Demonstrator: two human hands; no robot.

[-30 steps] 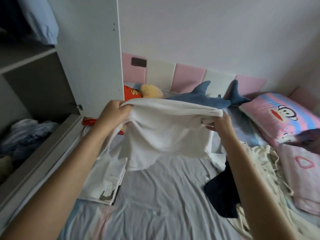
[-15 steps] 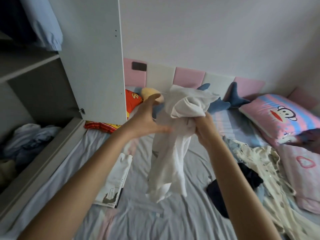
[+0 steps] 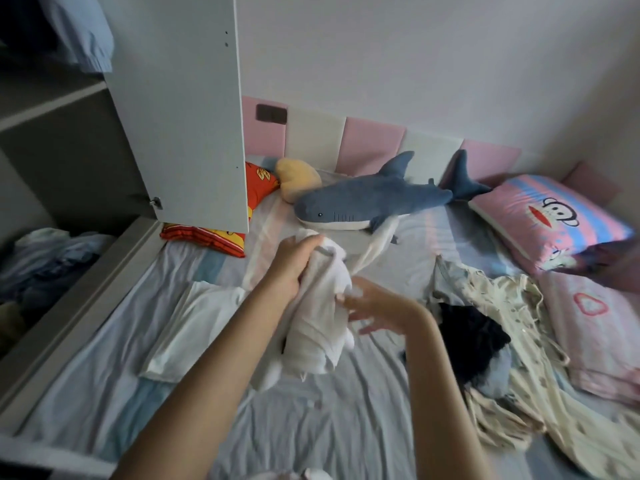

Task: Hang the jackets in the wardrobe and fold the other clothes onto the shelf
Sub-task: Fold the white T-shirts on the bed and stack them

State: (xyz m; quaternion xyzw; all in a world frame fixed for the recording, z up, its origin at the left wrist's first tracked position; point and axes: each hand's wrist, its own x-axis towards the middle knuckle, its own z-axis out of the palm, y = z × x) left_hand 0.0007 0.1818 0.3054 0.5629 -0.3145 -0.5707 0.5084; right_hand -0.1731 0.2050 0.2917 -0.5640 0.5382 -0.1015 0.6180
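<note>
A bed (image 3: pixel 346 427) with a creased pale sheet fills the room's corner, with pink and white panels along the wall behind it. At the left stands a wardrobe, its door (image 3: pixel 180 116) swung out over the bed's edge. A blue garment (image 3: pixel 79 32) hangs in its top left, and a heap of clothes (image 3: pixel 48 258) lies in its lower compartment. The left hand (image 3: pixel 294 261) holds a white shirt (image 3: pixel 311 327) bunched above the middle of the bed, its grip closed round the upper end so the cloth hangs down in a loose roll. The right hand (image 3: pixel 377 306) is just right of the shirt, its grip open with fingers straight and spread. It is blurred, so I cannot tell whether the fingertips touch the cloth. A folded white top (image 3: pixel 187 330) lies flat on the sheet to the left of the shirt. To the right lie a dark garment (image 3: pixel 474 341) and, partly round it, a crumpled cream one (image 3: pixel 512 358). A plush shark (image 3: pixel 363 202) lies along the head of the bed, beside a yellow plush (image 3: pixel 298 178) and a red cushion (image 3: pixel 259 181) that is partly behind the door. A pink pillow (image 3: pixel 554 220) with a cartoon monkey face sits at the far right.
</note>
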